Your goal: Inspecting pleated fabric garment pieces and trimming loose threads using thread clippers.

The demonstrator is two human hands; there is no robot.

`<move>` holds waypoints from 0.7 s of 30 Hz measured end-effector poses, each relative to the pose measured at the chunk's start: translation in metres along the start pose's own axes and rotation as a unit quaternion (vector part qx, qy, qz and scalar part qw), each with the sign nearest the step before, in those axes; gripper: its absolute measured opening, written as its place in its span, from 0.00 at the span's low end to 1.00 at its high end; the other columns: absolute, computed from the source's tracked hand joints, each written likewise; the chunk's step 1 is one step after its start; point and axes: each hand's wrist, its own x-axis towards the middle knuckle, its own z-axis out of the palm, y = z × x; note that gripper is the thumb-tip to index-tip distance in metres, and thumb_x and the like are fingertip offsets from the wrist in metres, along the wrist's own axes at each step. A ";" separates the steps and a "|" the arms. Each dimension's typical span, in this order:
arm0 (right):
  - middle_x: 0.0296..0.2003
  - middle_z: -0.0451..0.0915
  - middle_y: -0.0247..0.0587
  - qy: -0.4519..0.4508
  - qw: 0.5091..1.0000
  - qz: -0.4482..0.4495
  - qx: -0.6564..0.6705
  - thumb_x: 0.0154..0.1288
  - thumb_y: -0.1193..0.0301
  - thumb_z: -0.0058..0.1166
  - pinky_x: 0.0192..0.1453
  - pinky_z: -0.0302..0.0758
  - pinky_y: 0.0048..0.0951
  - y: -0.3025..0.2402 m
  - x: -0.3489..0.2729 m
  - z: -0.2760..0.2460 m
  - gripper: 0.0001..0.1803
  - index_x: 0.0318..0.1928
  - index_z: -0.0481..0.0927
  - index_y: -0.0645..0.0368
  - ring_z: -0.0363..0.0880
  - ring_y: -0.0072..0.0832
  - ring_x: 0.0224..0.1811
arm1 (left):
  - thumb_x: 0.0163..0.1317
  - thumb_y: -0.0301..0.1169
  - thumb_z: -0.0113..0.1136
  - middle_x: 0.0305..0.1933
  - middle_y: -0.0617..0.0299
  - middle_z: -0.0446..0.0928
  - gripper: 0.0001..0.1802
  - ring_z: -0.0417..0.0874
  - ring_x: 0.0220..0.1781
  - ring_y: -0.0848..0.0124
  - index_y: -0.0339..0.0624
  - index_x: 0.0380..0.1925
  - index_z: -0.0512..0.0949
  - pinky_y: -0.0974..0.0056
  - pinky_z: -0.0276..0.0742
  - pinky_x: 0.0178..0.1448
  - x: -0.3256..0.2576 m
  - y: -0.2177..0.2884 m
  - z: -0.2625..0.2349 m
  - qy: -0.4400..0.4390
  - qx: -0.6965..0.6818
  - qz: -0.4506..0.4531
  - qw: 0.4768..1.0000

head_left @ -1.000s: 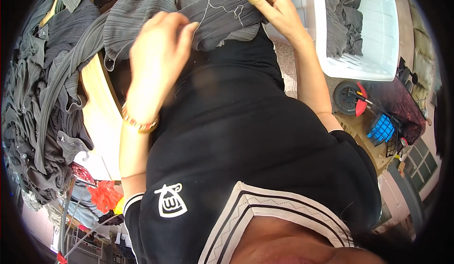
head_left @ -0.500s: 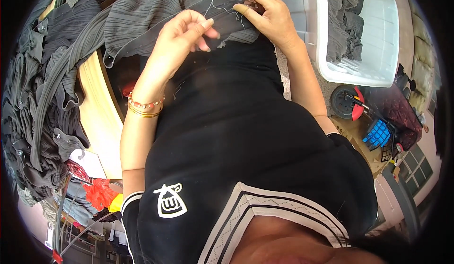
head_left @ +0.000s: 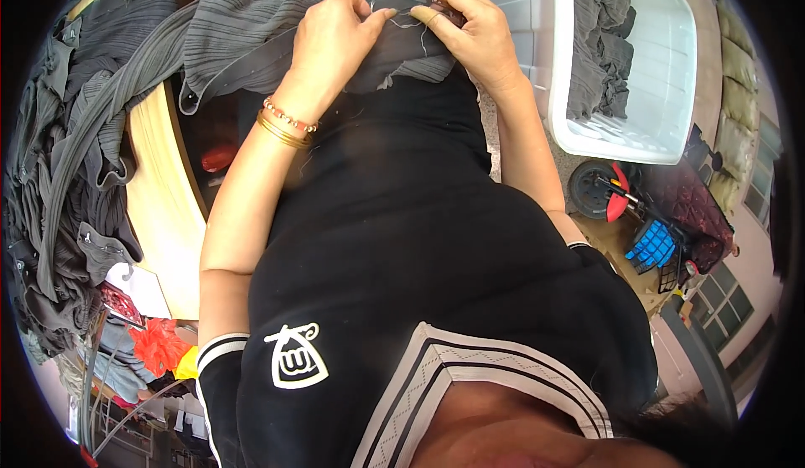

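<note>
A dark grey ribbed garment (head_left: 247,36) lies across my lap, with its smooth band stretched toward my hands. My right hand (head_left: 480,36) pinches this band between thumb and fingers at the far edge. Close by on its left, my left hand (head_left: 335,39) is closed, thumb and fingertips at the same edge; the exact grip is partly hidden by the fingers. A loose pale thread (head_left: 422,39) hangs curled on the cloth between the two hands.
At left, a large heap of grey garments (head_left: 84,124) covers a pale wooden table (head_left: 159,191). On the right stands a white plastic bin (head_left: 650,132) holding folded grey garments (head_left: 599,44). Beyond it are a black wheel (head_left: 589,189) and a blue basket (head_left: 652,246).
My left hand has moved from above the cloth, up and right to its edge, closer to my right hand. The right hand keeps its pinch on the band.
</note>
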 end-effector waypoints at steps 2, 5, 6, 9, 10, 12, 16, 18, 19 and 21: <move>0.35 0.82 0.33 0.016 1.000 -0.010 -0.008 0.62 0.61 0.70 0.36 0.76 0.29 0.008 0.000 0.001 0.17 0.50 0.88 0.51 0.80 0.28 0.29 | 0.62 0.45 0.70 0.27 0.48 0.84 0.20 0.88 0.33 0.53 0.36 0.34 0.82 0.54 0.82 0.41 -0.001 -0.002 0.002 -0.010 -0.040 0.001 0.999; 0.36 0.82 0.32 0.008 1.000 0.003 -0.020 0.62 0.61 0.70 0.36 0.76 0.29 0.009 -0.001 -0.002 0.16 0.49 0.88 0.50 0.80 0.28 0.30 | 0.63 0.41 0.70 0.23 0.56 0.83 0.16 0.87 0.27 0.67 0.37 0.34 0.83 0.63 0.80 0.34 -0.007 -0.002 -0.002 -0.045 -0.117 -0.068 0.990; 0.36 0.82 0.32 0.006 1.000 0.002 -0.019 0.62 0.61 0.70 0.36 0.76 0.29 0.008 0.000 -0.001 0.16 0.49 0.88 0.50 0.80 0.28 0.30 | 0.65 0.39 0.70 0.23 0.61 0.82 0.13 0.84 0.25 0.74 0.38 0.34 0.83 0.67 0.77 0.32 -0.010 -0.008 -0.001 -0.054 -0.196 -0.065 0.977; 0.35 0.82 0.31 -0.003 0.999 -0.021 -0.026 0.62 0.62 0.69 0.37 0.77 0.29 0.009 0.002 0.001 0.16 0.49 0.89 0.49 0.80 0.28 0.30 | 0.67 0.36 0.69 0.25 0.67 0.82 0.11 0.82 0.25 0.82 0.39 0.35 0.83 0.73 0.72 0.29 -0.017 -0.010 -0.002 -0.057 -0.303 -0.063 0.949; 0.35 0.82 0.31 -0.008 0.998 -0.038 -0.041 0.62 0.62 0.69 0.37 0.77 0.29 0.009 0.002 0.001 0.15 0.49 0.89 0.48 0.81 0.29 0.31 | 0.67 0.36 0.69 0.26 0.69 0.82 0.11 0.82 0.25 0.83 0.39 0.35 0.83 0.75 0.71 0.29 -0.019 -0.009 -0.004 -0.050 -0.332 -0.064 0.940; 0.35 0.82 0.30 -0.015 0.997 -0.056 -0.057 0.63 0.62 0.68 0.37 0.78 0.30 0.006 0.004 0.002 0.15 0.50 0.89 0.47 0.82 0.29 0.32 | 0.68 0.35 0.68 0.28 0.68 0.82 0.11 0.83 0.26 0.82 0.38 0.36 0.83 0.75 0.72 0.29 -0.024 -0.005 -0.006 -0.048 -0.341 -0.062 0.937; 0.36 0.82 0.29 -0.031 0.992 -0.080 -0.088 0.61 0.65 0.67 0.38 0.79 0.30 0.003 0.003 0.002 0.16 0.50 0.89 0.45 0.82 0.29 0.34 | 0.71 0.34 0.65 0.30 0.66 0.84 0.10 0.85 0.29 0.80 0.37 0.40 0.81 0.75 0.74 0.32 -0.029 0.002 -0.010 -0.064 -0.418 -0.068 0.904; 0.36 0.82 0.28 -0.031 0.991 -0.095 -0.093 0.60 0.66 0.67 0.37 0.79 0.30 0.003 0.003 0.002 0.17 0.51 0.89 0.44 0.82 0.28 0.34 | 0.72 0.34 0.65 0.31 0.66 0.84 0.10 0.85 0.30 0.80 0.37 0.40 0.81 0.75 0.75 0.32 -0.030 0.000 -0.011 -0.065 -0.422 -0.072 0.901; 0.36 0.82 0.30 -0.036 0.988 -0.110 -0.102 0.60 0.67 0.69 0.37 0.77 0.27 0.002 0.004 0.001 0.17 0.52 0.89 0.47 0.80 0.26 0.32 | 0.72 0.34 0.64 0.31 0.65 0.84 0.10 0.85 0.30 0.79 0.37 0.41 0.80 0.75 0.76 0.33 -0.030 -0.001 -0.011 -0.066 -0.427 -0.076 0.899; 0.35 0.82 0.31 -0.040 0.985 -0.123 -0.111 0.60 0.67 0.71 0.36 0.76 0.25 0.003 0.004 0.001 0.18 0.53 0.89 0.50 0.78 0.23 0.30 | 0.72 0.34 0.64 0.31 0.65 0.84 0.10 0.85 0.30 0.79 0.37 0.41 0.80 0.75 0.77 0.34 -0.030 -0.003 -0.011 -0.069 -0.429 -0.073 0.898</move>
